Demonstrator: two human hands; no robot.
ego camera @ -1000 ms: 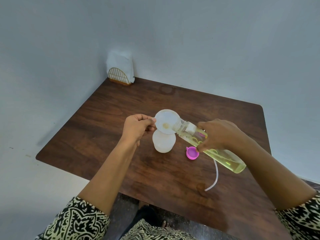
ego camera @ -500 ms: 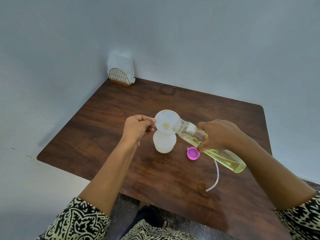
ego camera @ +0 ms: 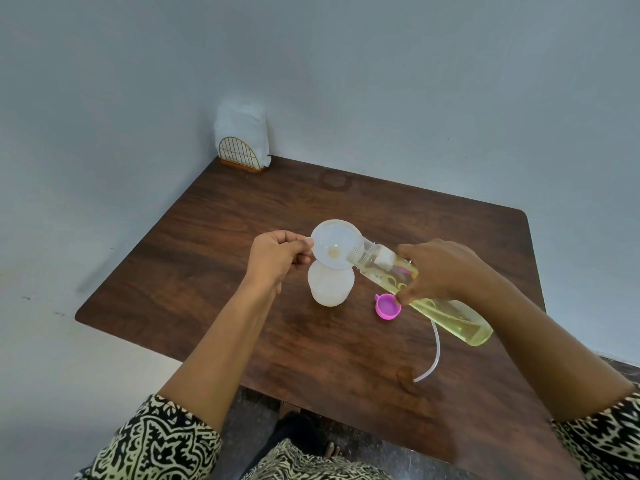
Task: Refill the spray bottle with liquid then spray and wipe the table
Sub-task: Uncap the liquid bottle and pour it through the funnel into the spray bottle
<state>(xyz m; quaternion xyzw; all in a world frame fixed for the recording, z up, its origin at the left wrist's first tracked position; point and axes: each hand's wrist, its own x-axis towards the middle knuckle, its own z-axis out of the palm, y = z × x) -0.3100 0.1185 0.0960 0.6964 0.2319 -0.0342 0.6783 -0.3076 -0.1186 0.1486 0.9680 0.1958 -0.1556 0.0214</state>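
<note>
The spray bottle (ego camera: 330, 285) stands upright on the counter (ego camera: 214, 258), white and translucent, with a funnel (ego camera: 335, 248) seated in its neck. It sits directly below our left grip (ego camera: 277, 258) and to the left of our right grip (ego camera: 438, 271). Our left grip is pinching the funnel's rim at its near-left edge, steadying it. Our right grip is wrapped round the middle of a clear refill bottle (ego camera: 429, 296) of yellow liquid. That bottle's long axis runs from its base, low and to the right of the grip, up to its open mouth at the left, which touches the funnel's right rim. The liquid lies mostly toward the base, so we judge more tilt is needed to keep a flow going, pivoting the mouth over the funnel.

A pink cap (ego camera: 388, 306) lies on the counter just below our right grip, and a thin tube (ego camera: 433, 351) trails toward us from there. Both are apart from the spray bottle. The near counter edge lies well behind both grips. A napkin holder (ego camera: 242, 147) stands at the far corner, well away, leaving open room all round.
</note>
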